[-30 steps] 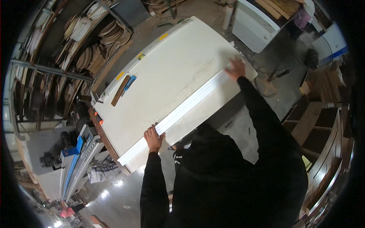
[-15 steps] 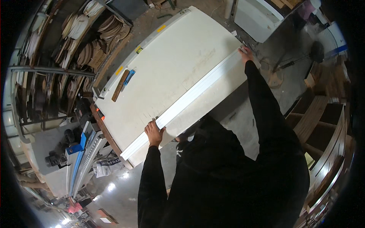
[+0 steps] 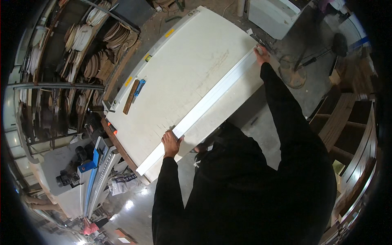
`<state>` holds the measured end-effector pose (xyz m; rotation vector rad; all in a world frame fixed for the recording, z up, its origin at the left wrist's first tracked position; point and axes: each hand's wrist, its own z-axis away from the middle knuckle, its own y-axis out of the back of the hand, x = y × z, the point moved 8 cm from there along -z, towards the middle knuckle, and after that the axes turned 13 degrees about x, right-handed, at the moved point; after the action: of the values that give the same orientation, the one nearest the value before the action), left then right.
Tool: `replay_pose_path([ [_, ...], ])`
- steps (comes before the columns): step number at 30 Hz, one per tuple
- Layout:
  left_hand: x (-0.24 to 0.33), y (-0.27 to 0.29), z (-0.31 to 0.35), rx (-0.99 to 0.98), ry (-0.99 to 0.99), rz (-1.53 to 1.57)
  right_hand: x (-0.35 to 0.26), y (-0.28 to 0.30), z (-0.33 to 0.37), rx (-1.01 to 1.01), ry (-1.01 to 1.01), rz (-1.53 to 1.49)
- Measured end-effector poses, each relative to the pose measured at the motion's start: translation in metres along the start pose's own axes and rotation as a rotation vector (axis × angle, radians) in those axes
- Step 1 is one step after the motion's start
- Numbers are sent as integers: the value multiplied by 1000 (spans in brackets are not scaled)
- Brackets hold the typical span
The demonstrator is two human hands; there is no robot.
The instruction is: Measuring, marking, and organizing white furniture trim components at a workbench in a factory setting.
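Note:
A long white strip point(image 3: 216, 96) lies slantwise over the pale worktable point(image 3: 196, 61), roughly along its near side. My left hand point(image 3: 170, 143) is closed over it toward the lower left end, fingers on the far edge and thumb on the near side. At the upper right end my right hand point(image 3: 262, 55) grips the strip's tip, with some fingers hidden. Farther left on the tabletop, a blue utility knife point(image 3: 139, 87) rests against a short brown wooden piece point(image 3: 131, 97). A long spirit level point(image 3: 148, 58) runs along the table's far left edge.
Racks of curved wooden pieces point(image 3: 98, 61) stand at the left. A grey machine table with a blue-edged rail point(image 3: 93, 173) is at lower left, a white bag point(image 3: 123, 183) beside it. Wooden shelving point(image 3: 347, 134) stands at right, and a white box-like unit point(image 3: 273, 18) beyond the table.
The whole view has shifted slightly. Both hands stay on the white strip at about the same spots, and its lengthwise grooves show less clearly now.

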<state>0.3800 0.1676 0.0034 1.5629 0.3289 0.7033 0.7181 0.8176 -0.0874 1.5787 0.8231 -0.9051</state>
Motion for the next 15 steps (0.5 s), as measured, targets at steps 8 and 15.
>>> replay_pose_path([
  [8, 4, -5, -6, -26, -30, 33, 10, -1, -7, 10, 80, 47],
  [15, -1, -4, -5, -58, 3, 9, 4, -4, 2, -17, 33, 50],
])
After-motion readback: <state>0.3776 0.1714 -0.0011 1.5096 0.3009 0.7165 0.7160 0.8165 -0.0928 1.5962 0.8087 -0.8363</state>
